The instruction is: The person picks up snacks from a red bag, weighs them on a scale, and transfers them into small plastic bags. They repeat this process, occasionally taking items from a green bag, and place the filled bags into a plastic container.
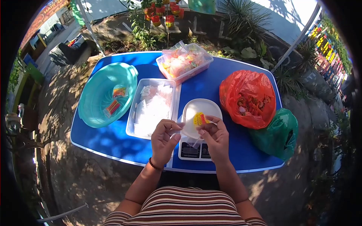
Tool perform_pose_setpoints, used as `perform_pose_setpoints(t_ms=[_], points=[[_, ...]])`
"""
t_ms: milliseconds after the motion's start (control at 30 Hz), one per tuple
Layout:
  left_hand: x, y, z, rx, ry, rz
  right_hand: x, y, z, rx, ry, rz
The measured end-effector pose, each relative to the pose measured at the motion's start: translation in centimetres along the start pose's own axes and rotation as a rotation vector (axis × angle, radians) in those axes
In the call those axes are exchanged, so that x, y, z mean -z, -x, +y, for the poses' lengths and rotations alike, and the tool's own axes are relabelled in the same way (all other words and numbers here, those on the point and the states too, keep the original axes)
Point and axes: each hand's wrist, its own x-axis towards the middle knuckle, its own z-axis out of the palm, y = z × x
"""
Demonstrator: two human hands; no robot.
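Head view: the right hand (pixel 215 135)'s grip is pinched on one yellow-and-red label (pixel 198 119) at the centre of the frame, above a scale (pixel 212 106); the left hand (pixel 164 138)'s fingertips sit close together beside it, and I cannot tell whether they hold anything. The label looks light, thin and bendy, perhaps slippery, so an edge seems best to hold. On the blue worktop (pixel 107 142): one scale; two clear tubs (pixel 194 73), centre and upper centre, contents too many to count; one teal basin (pixel 93 92), left, with two small packets (pixel 112 107); one red bag (pixel 233 87) and one green bag (pixel 277 140), right.
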Motion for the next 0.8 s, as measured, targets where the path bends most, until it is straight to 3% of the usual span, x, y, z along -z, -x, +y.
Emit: perform_pose_setpoints(t_ms=[67, 100, 200, 300, 367, 467, 500, 600, 800], points=[[0.7, 0.6, -1.1, 0.057, -0.333, -0.155, 1.1, -0.3, 0.1, 0.191, 0.152, 0.058], [-1.4, 0.4, 1.6, 0.229, -0.411, -0.071, 1.7, -0.1, -0.7, 0.232, 0.339, 0.026], [-3.5, 0.1, 2.8, -0.222, -0.944, -0.081, 2.0, 0.9, -4.1, 0.286, 0.678, -0.13], [-3.8, 0.5, 1.6, -0.088, -0.787, -0.284, 2.3, 1.4, -4.6, 0.292, 0.666, -0.293], [-3.1, 0.5, 0.7, 0.105, -0.607, -0.387, 2.2, 1.1, -4.3, 0.438, 0.722, -0.303], [-3.4, 0.8, 0.5, 0.326, -0.313, -0.163, 1.4, 0.6, -4.8, 0.543, 0.816, -0.202], [-3.2, 0.7, 0.3, 0.307, -0.267, -0.146, 1.2, 0.6, -5.0, 0.558, 0.847, -0.152], [-2.8, 0.5, 0.1, 0.283, -0.153, -0.098, 1.9, 0.7, -3.9, 0.304, 0.628, -0.195], [-2.6, 0.6, -0.4, 0.384, 0.015, -0.06, 1.6, 0.2, -3.3, 0.259, 0.595, -0.182]])
